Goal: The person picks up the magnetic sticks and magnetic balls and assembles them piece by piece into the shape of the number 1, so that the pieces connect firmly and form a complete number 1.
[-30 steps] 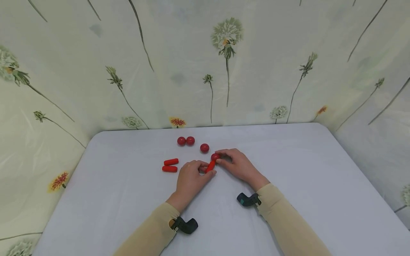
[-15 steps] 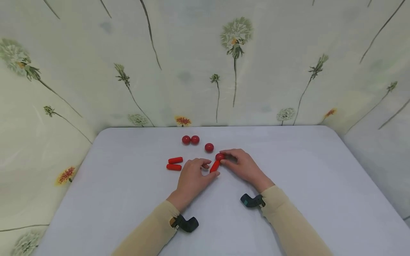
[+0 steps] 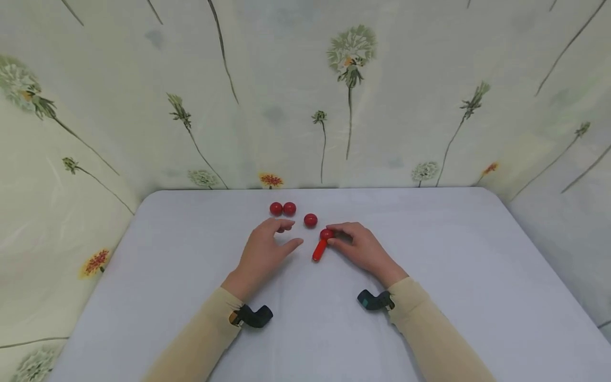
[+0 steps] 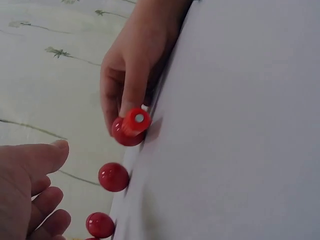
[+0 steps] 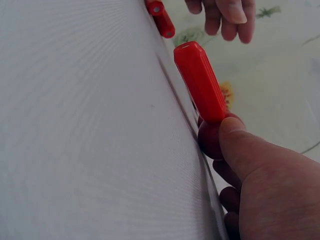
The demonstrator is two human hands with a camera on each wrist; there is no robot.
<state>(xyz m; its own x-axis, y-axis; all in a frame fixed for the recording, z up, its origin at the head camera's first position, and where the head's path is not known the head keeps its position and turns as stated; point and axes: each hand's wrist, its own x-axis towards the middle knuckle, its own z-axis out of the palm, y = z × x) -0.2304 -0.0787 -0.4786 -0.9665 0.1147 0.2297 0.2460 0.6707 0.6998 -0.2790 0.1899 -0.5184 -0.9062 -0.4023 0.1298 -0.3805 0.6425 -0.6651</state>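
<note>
My right hand (image 3: 361,250) pinches a glossy red ball (image 3: 326,234) between thumb and fingers. A red rod (image 3: 319,251) extends from that ball toward me, its end against the ball. In the left wrist view, the rod's free end shows a pale round disc. To the left, my left hand (image 3: 261,254) hovers with thumb and fingers apart, holding nothing. Just beyond its fingertips lies a single red ball (image 3: 311,220). Two more red rods (image 5: 164,24) show in the right wrist view; in the head view the left hand hides them.
A pair of red balls, one on the left (image 3: 276,208) and one on the right (image 3: 289,208), sit side by side near the table's far edge. The white table (image 3: 429,254) meets a flower-printed cloth (image 3: 286,95) behind and at both sides.
My left hand has let go of the rod and moved left and away from me, over the two loose rods. The right hand keeps its pinch on the ball, the rod still joined.
</note>
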